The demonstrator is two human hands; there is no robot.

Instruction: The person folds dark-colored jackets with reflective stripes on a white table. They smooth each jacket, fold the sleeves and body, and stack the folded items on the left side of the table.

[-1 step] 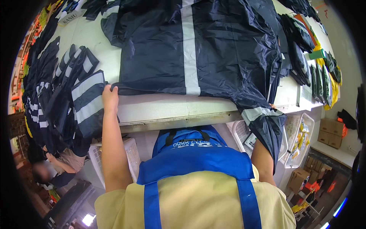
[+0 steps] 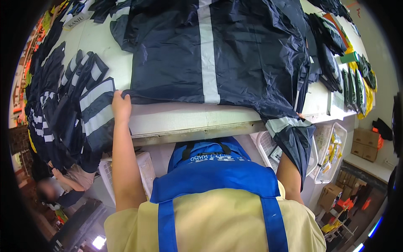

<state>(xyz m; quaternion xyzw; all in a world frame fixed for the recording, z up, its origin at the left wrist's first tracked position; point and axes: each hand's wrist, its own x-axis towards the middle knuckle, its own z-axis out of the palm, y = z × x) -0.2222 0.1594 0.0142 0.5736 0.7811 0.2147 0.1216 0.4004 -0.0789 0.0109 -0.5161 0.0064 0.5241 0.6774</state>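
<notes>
A dark navy rain jacket with a pale reflective strip down its middle lies spread over the white table. My left hand is closed on the left end of its near hem, at the table's front edge. On the right, the cloth is bunched, and a banded part hangs over my right forearm. Only a bit of my right hand shows past the cloth, closed on the jacket's right corner; the rest is hidden.
Dark garments with reflective bands hang over the table's left side. Folded packs and a green roll lie at the right. White baskets stand below the table. A person is at the lower left; cartons stand at right.
</notes>
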